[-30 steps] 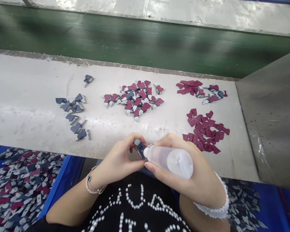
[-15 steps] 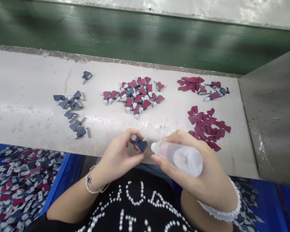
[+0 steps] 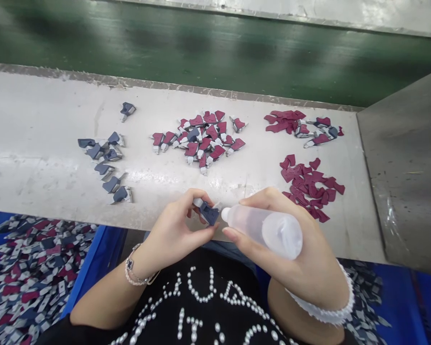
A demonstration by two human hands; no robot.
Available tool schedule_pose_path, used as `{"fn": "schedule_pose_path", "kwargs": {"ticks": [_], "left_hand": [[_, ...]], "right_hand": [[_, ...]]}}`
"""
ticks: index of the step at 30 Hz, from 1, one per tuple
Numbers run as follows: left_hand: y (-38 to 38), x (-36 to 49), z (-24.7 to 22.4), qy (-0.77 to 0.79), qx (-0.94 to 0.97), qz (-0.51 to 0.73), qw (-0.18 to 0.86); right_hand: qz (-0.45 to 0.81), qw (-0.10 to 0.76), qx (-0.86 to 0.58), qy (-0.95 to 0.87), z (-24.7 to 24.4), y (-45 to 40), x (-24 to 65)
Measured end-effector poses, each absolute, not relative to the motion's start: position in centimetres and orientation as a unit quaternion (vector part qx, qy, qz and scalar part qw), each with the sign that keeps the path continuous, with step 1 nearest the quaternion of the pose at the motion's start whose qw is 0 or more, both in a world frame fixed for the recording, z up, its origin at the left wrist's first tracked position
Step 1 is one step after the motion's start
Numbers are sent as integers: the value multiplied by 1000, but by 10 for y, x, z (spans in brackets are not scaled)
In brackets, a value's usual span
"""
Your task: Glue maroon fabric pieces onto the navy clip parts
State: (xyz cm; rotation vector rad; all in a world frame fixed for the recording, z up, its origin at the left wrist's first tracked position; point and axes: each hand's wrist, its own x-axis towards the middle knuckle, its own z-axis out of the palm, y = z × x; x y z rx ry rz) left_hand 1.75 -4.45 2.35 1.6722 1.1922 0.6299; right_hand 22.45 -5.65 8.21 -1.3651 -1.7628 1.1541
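Two items in hand: your left hand (image 3: 172, 235) pinches a navy-and-white piece (image 3: 209, 213); your right hand (image 3: 309, 268) grips a plastic squeeze bottle (image 3: 266, 230), nozzle (image 3: 225, 214) just beside the piece

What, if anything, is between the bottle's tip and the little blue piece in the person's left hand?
Nothing visible: the tip of the translucent plastic squeeze bottle, held in the right hand, points at the blue piece, pinched in the left hand, across a small open gap.
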Motion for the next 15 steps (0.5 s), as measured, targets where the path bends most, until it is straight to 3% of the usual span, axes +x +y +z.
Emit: {"fn": "schedule_pose_path", "kwargs": {"ticks": [9,15], "left_hand": [[-45,18,23,484,682,266,480],[-45,13,20,498,624,289,529]], "right_hand": [[446,292,-515,-671,86,-57,227],[443,369,-533,-619,88,-58,245]]}}
